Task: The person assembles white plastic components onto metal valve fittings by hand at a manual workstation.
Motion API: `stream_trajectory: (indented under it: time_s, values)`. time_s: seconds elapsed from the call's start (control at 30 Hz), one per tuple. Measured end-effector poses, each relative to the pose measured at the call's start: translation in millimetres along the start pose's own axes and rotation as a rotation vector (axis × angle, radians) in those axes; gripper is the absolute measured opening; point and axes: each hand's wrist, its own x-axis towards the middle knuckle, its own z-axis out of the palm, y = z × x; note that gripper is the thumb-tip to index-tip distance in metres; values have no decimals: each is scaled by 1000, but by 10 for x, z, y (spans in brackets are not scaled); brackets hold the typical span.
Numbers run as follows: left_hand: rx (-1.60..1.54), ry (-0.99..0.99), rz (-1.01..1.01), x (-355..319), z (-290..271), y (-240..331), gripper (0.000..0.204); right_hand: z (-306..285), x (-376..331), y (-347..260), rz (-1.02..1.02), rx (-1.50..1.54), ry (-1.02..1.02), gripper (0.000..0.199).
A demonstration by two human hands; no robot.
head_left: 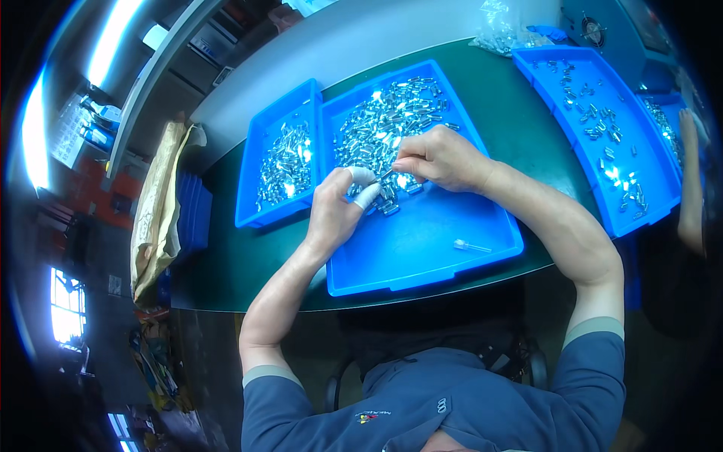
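Note:
Over the middle blue tray (407, 260), my two hands meet, fingertips almost touching. My left hand (333, 209), with white covers on its thumb and index finger, pinches a small shiny metal part (387, 175). My right hand (446, 160) is bare and closed in a pinch at the same spot; whether it grips that part or a thin tool is too small to make out. Beneath and beyond the fingers lies a heap of small silvery metal parts (392, 109). A small clear plastic piece with a thin stem (471, 245) rests near the tray's front right.
To the left stands a blue tray (253, 214) of similar parts. Another blue tray (595, 169) with scattered parts is on the right, a clear bag of parts (501, 34) behind it. Brown paper sacking (156, 211) stands at the green table's (218, 282) left end. Another person's arm (690, 181) shows far right.

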Motion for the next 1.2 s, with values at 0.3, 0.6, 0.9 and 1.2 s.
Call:
stream_trajectory:
  time_s: [0.3, 0.6, 0.9, 1.2]
  values:
    - [-113, 52, -17, 6, 79, -10, 17, -21, 17, -52, 57, 44, 1, 23]
    - [-81, 25, -11, -9, 68, 15, 16, -8, 1, -25, -6, -14, 25, 27]
    - [514, 324, 120, 148, -669, -338, 23, -44, 27, -10, 68, 84, 4, 25]
    - [383, -378, 90, -120, -286, -69, 21, -30, 29, -2, 127, 63, -3, 24]
